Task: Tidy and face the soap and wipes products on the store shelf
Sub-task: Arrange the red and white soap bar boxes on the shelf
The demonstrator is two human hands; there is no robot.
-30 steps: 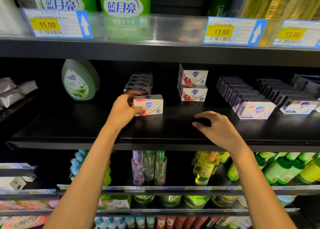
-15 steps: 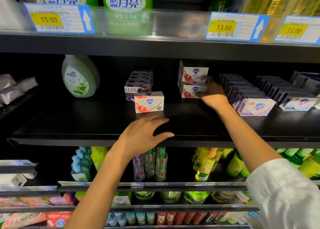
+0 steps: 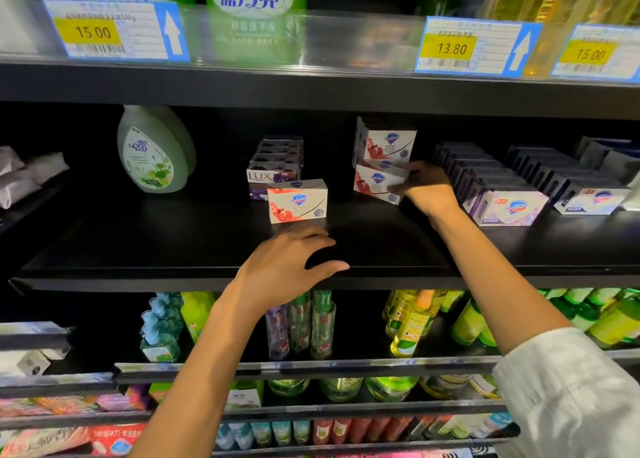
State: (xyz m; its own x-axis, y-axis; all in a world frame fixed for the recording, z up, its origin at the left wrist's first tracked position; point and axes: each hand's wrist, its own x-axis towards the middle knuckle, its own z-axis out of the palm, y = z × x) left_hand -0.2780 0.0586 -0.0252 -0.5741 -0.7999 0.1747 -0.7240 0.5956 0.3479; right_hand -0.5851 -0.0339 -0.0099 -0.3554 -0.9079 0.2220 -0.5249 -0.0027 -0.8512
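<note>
Nearest to us: white sleeve (image 3: 568,398) on our right arm, lower shelves below packed with green and yellow bottles (image 3: 408,322).

Our left hand (image 3: 287,270) is hovering over the front of the black middle shelf (image 3: 138,250), fingers spread and relaxed, gripping nothing. It's sitting just in front of a single red-and-white soap box (image 3: 298,200), which is standing alone, face out, slightly angled; can't tell if fingertips are touching it.

Directly behind that box, we're seeing a row of LUX boxes (image 3: 273,177) running back into the shelf.

Further in, our right hand (image 3: 427,189) is reaching to a two-high stack of the same red-and-white soap. Fingers are curling round the right end of the lower stacked box (image 3: 375,184), which is tilted. The upper stacked box (image 3: 386,144) is resting on it, face out.

Right of that hand, rows of purple-and-white soap boxes (image 3: 509,208) are lining up front to back. Far left, a green liquid soap bottle (image 3: 152,149) is standing upright, well apart from the boxes.

Above, price tags reading 15.00 (image 3: 114,30) and 13.80 (image 3: 474,47).
</note>
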